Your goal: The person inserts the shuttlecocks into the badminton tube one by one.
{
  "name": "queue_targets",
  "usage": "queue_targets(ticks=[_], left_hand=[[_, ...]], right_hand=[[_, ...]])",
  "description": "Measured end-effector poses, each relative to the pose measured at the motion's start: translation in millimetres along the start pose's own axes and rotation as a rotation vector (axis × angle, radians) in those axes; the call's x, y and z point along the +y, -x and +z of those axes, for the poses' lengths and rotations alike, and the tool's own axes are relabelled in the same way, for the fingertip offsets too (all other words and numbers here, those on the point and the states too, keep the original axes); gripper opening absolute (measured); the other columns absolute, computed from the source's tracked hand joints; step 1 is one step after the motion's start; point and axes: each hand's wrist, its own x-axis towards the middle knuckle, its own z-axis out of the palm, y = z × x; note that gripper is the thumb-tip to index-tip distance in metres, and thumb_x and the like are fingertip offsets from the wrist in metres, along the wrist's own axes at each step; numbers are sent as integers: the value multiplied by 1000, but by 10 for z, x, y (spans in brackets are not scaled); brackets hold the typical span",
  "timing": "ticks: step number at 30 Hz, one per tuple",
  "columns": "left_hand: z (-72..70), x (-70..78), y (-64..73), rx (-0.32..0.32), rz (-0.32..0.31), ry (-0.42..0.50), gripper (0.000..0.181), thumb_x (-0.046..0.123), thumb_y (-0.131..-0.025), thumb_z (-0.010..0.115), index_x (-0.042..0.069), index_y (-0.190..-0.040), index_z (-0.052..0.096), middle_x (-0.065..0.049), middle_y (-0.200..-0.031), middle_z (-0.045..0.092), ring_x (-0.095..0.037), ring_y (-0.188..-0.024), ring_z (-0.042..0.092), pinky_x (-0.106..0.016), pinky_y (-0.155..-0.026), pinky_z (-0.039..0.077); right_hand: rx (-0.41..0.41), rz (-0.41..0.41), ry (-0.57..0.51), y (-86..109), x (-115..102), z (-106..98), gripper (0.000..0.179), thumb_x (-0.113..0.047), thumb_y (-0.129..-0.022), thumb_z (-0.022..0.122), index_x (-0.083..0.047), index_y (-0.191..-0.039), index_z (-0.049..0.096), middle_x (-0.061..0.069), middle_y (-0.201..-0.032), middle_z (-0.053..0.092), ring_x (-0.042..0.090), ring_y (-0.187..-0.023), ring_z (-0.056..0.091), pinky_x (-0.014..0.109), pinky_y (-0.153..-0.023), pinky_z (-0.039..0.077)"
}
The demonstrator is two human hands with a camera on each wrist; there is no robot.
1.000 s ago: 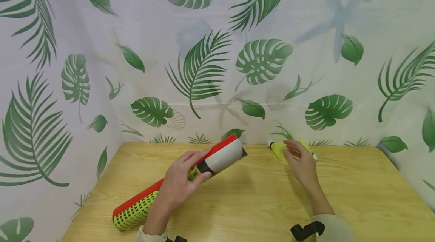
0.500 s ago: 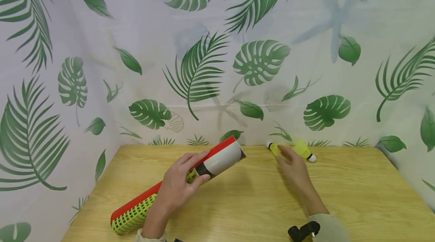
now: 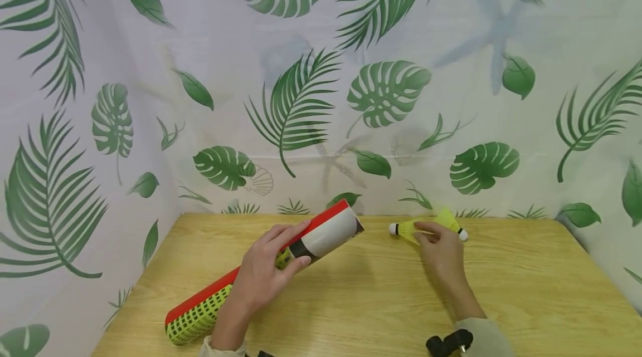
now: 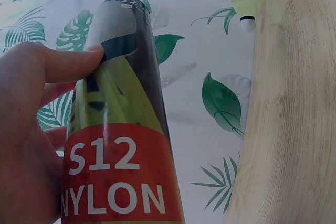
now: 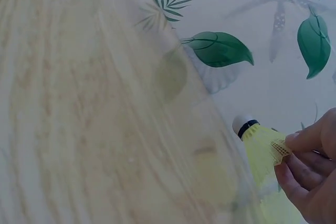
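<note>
My left hand [image 3: 261, 270] grips a shuttlecock tube [image 3: 328, 231] in red, white and yellow-green. The tube slants, its white end raised toward the back and its lower end near the table's left side. "S12 NYLON" reads on its label in the left wrist view, where my thumb presses the tube [image 4: 118, 150]. At the back right my right hand [image 3: 443, 254] pinches the yellow skirt of a shuttlecock [image 3: 403, 230], its white cork pointing left. The right wrist view shows thumb and fingers on the skirt edge of this shuttlecock [image 5: 257, 142]. Behind the hand, a second shuttlecock [image 3: 462, 234] is partly hidden.
A wooden table [image 3: 361, 301] lies beneath both hands. Its back edge meets a white cloth backdrop [image 3: 311, 179] printed with green leaves, which also runs along the left side.
My right hand has taken the left shuttlecock's skirt between its fingers, and its cork has swung round and down to point left. The left hand and tube have stayed nearly still.
</note>
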Motion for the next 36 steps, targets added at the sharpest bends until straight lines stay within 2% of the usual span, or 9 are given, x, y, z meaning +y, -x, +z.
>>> queue_targets(ticks=[6,10,12,17,20,27,36], left_hand=[[0,-2,-2,3,2,0,64,34,-91,80,43,-148,54,7,-130,61,-13,-105,60,-38,-82,53],[-2,-1,-1,5,8,-3,64,34,-91,80,42,-149,54,6,-130,61,-14,-105,60,-38,-81,54],[1,-1,-2,6,11,-3,65,34,-91,80,41,-149,54,6,-130,61,-13,-106,60,-38,-81,54],[-4,14,-2,4,10,8,65,34,-90,81,42,-149,53,7,-131,61,-13,-106,60,-38,-82,54],[-5,28,-1,4,11,12,65,34,-90,81,42,-148,54,7,-131,61,-14,-107,60,-38,-82,54],[5,39,9,0,5,17,65,34,-90,81,43,-148,54,8,-131,61,-13,-108,60,-39,-83,54],[-7,71,6,-1,12,26,65,32,-90,81,44,-148,53,7,-131,61,-14,-108,60,-38,-83,54]], right_hand=[[85,-83,29,-3,-96,-67,19,-2,-95,71,1,-113,76,19,-108,75,31,-96,72,7,-71,45],[119,-115,18,31,-192,-147,18,-2,-94,72,0,-111,76,18,-106,75,32,-98,71,4,-73,45],[128,-124,2,53,-237,-194,17,-2,-95,71,0,-111,76,18,-108,75,28,-98,72,4,-74,45],[135,-123,-54,108,-316,-312,19,-2,-95,72,2,-113,74,19,-113,73,-1,-89,67,6,-77,47],[128,-134,-80,137,-355,-375,20,-3,-95,72,3,-114,74,19,-114,72,-12,-87,61,7,-78,48],[114,-193,-123,204,-504,-467,21,-6,-95,74,1,-115,74,19,-114,73,-10,-89,64,9,-79,50],[160,-226,-169,295,-740,-568,20,-2,-92,75,1,-112,75,15,-110,73,-5,-87,66,11,-79,51]])
